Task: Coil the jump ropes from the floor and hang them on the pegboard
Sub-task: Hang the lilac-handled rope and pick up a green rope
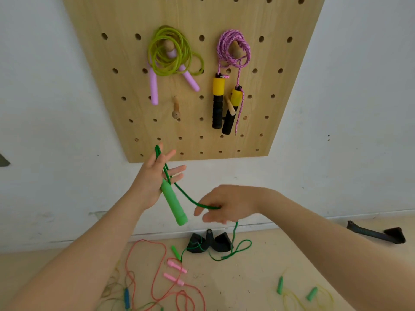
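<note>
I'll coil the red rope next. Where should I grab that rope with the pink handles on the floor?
Take the two pink handles together, coming straight down from above. They lie almost side by side on the floor, stiff and free of the cord's tangle, so one hand could likely pinch both. The red cord sprawls in overlapping loops and would snag if lifted mid-length.

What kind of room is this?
Probably a home gym or play corner: a wooden pegboard on a white wall holds coiled jump ropes, with more ropes loose on the floor.

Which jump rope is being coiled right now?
The green rope, looped over the left hand and pinched by the right hand; others hang or lie untouched.
</note>
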